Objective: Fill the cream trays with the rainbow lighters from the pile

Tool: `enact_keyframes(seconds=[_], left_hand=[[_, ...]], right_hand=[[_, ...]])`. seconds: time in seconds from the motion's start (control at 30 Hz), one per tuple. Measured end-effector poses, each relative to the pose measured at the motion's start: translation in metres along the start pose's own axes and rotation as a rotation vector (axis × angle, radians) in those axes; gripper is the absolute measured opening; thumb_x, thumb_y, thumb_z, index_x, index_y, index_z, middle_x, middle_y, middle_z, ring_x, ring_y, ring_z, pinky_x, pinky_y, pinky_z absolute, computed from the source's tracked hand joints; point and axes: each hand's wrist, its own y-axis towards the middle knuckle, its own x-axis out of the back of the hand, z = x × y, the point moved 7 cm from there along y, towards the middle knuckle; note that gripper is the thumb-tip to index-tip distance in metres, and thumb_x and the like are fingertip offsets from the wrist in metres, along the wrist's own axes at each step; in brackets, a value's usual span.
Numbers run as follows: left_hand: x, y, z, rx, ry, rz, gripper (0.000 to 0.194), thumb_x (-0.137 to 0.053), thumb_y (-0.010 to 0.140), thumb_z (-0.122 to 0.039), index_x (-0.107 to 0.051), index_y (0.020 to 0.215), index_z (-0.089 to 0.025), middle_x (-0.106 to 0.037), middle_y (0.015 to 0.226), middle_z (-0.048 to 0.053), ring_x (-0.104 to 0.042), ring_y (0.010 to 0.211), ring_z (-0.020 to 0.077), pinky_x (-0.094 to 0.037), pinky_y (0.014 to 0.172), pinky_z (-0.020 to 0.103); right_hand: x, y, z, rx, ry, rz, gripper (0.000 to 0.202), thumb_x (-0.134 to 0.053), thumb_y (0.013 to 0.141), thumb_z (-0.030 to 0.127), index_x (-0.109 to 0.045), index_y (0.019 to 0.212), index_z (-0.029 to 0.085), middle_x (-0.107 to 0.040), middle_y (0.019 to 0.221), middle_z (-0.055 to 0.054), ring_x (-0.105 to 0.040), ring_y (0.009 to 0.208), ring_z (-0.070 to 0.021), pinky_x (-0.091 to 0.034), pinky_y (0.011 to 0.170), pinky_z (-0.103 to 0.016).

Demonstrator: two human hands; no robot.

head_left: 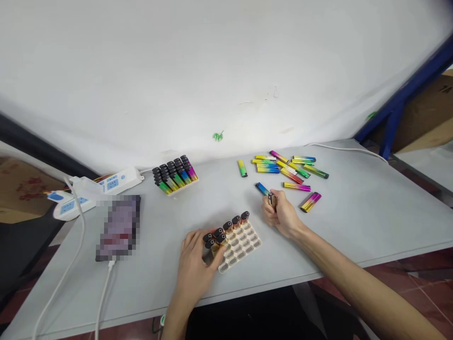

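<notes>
A cream tray with oval slots (252, 234) rests on the table, with several black-topped lighters (228, 226) upright along its back row and left end. My left hand (198, 255) curls round the tray's left end, fingers behind and thumb in front, against the lighters there. To the right of the tray, my right hand (280, 212) is closed around a lighter (272, 198) whose dark end shows above the fist. A blue lighter body (261, 188) juts out past the fingers; whether it is the same lighter, I cannot tell.
Loose colourful lighters (267, 168) lie scattered at the back right. A second tray (182, 190), filled with upright lighters, stands at the back left. Further left are a white power strip (122, 182), a phone (120, 226) and white cables (83, 226). A wall rises behind the table.
</notes>
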Motion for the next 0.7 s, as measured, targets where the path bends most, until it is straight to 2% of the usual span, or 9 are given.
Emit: enact_keyframes(seconds=[0.1,0.2,0.3,0.4,0.5,0.57,0.7], left_hand=[[-0.001,0.001,0.0,0.009,0.001,0.007,0.027,-0.064,0.09,-0.035,-0.062,0.115,-0.024,-0.07,0.114,0.005,-0.056,0.112,0.0285,-0.045,0.098,0.049],[-0.002,0.001,0.001,0.02,-0.001,0.003,0.028,-0.065,0.09,-0.037,-0.062,0.114,-0.024,-0.07,0.113,0.005,-0.056,0.112,0.0289,-0.045,0.098,0.049],[-0.003,0.001,0.003,0.028,-0.001,0.002,0.028,-0.064,0.09,-0.038,-0.062,0.114,-0.024,-0.07,0.113,0.005,-0.056,0.111,0.0287,-0.045,0.097,0.048],[-0.003,0.001,0.002,0.016,0.006,-0.01,0.026,-0.063,0.091,-0.037,-0.062,0.114,-0.023,-0.07,0.111,0.005,-0.057,0.11,0.0283,-0.045,0.096,0.047],[-0.002,0.001,0.0,-0.005,0.01,-0.02,0.025,-0.064,0.091,-0.035,-0.062,0.113,-0.022,-0.07,0.11,0.005,-0.057,0.109,0.028,-0.045,0.095,0.046],[-0.002,0.001,-0.001,-0.017,0.008,-0.03,0.025,-0.065,0.091,-0.034,-0.062,0.112,-0.022,-0.07,0.109,0.005,-0.058,0.108,0.0279,-0.046,0.094,0.045],[-0.001,0.0,-0.001,-0.023,-0.006,-0.046,0.026,-0.065,0.09,-0.034,-0.062,0.114,-0.023,-0.07,0.109,0.004,-0.058,0.108,0.0279,-0.046,0.093,0.045]], right_hand=[[0.001,0.001,-0.001,-0.001,0.009,-0.006,0.052,-0.035,0.092,0.055,-0.03,0.051,0.023,-0.016,0.047,0.007,-0.008,0.044,-0.0086,-0.008,0.042,-0.025],[0.0,0.001,0.0,0.031,-0.031,-0.003,0.057,-0.033,0.094,0.062,-0.035,0.054,0.022,-0.017,0.05,0.007,-0.01,0.045,-0.0087,-0.01,0.043,-0.025],[-0.002,-0.003,0.008,0.17,-0.19,-0.001,0.058,-0.031,0.096,0.068,-0.051,0.068,0.02,-0.034,0.056,0.004,-0.029,0.046,-0.0104,-0.024,0.045,-0.026],[-0.007,-0.014,0.023,0.338,-0.437,0.009,0.048,-0.04,0.098,0.061,-0.06,0.086,0.02,-0.056,0.074,-0.002,-0.054,0.07,-0.0165,-0.043,0.067,-0.031],[-0.016,-0.033,0.043,0.494,-0.685,0.033,0.027,-0.063,0.091,0.05,-0.064,0.089,0.022,-0.064,0.093,-0.004,-0.058,0.092,-0.0201,-0.044,0.085,-0.035],[-0.023,-0.046,0.055,0.555,-0.792,0.057,0.019,-0.07,0.088,0.043,-0.068,0.091,0.024,-0.064,0.096,-0.004,-0.058,0.092,-0.0203,-0.045,0.083,-0.034],[-0.039,-0.064,0.063,0.566,-0.902,0.145,0.017,-0.068,0.091,0.04,-0.071,0.098,0.025,-0.068,0.094,-0.004,-0.061,0.08,-0.0172,-0.049,0.069,-0.031]])
